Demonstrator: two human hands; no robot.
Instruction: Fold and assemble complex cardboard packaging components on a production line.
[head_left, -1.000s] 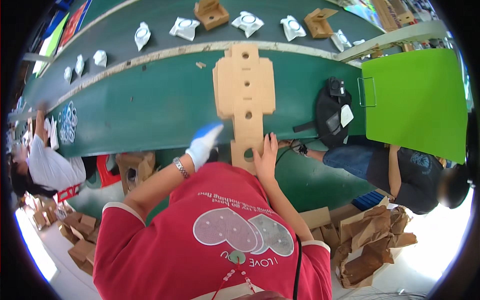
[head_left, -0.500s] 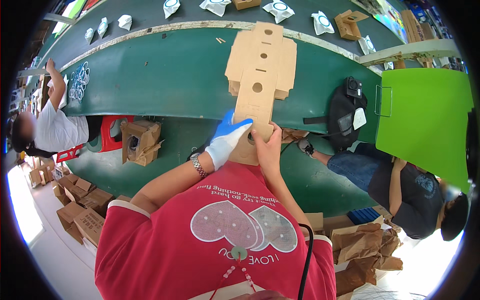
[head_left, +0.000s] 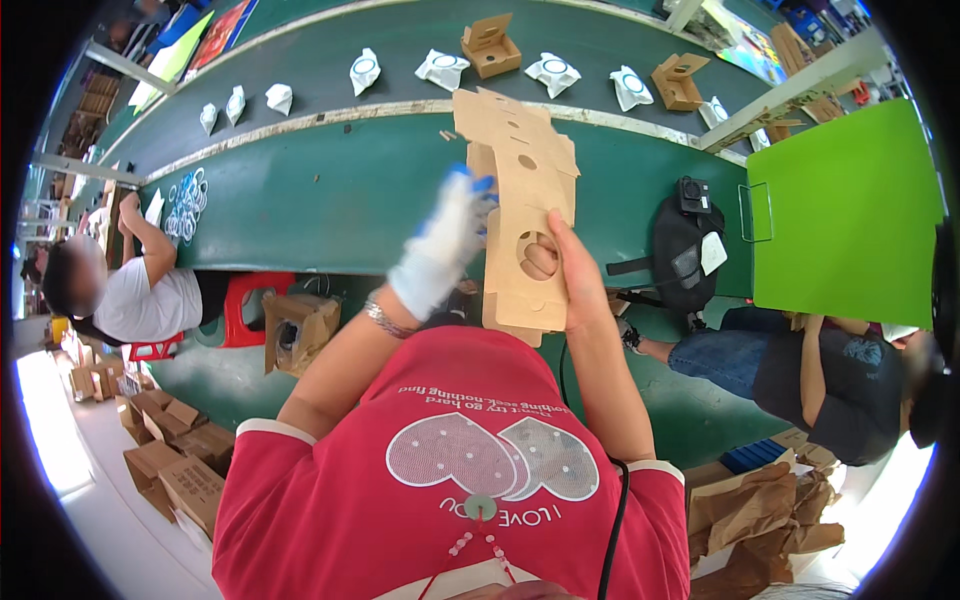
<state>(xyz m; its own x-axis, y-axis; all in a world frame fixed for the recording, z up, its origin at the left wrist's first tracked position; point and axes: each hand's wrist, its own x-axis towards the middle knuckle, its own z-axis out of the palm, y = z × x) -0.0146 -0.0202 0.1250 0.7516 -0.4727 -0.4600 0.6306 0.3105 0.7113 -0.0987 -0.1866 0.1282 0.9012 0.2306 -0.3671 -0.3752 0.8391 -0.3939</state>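
My right hand (head_left: 580, 275) is bare and grips the near end of a brown die-cut cardboard box blank (head_left: 540, 205), its fingers showing through the large round hole. The blank is long and narrow with several holes and side flaps. It slants up away from my body over the table edge, its far part bent. More cardboard shows behind it, but I cannot tell how many layers. My left hand (head_left: 440, 245), in a white glove with blue fingertips, is blurred by motion beside the blank's left edge. Its fingers look stretched out, holding nothing visible.
On the green table (head_left: 360, 200) lie white rings (head_left: 187, 205) at left and a black backpack (head_left: 685, 240) at right. Behind, a dark belt (head_left: 320, 75) carries white wrapped pieces and open boxes. One person (head_left: 150, 290) sits left, another (head_left: 830, 380) right beside a green board (head_left: 840, 210).
My left hand has let go of the cardboard and moved left. My right hand has shifted right, its fingers now at the round hole. The blank has tilted and bent. The view has shifted.
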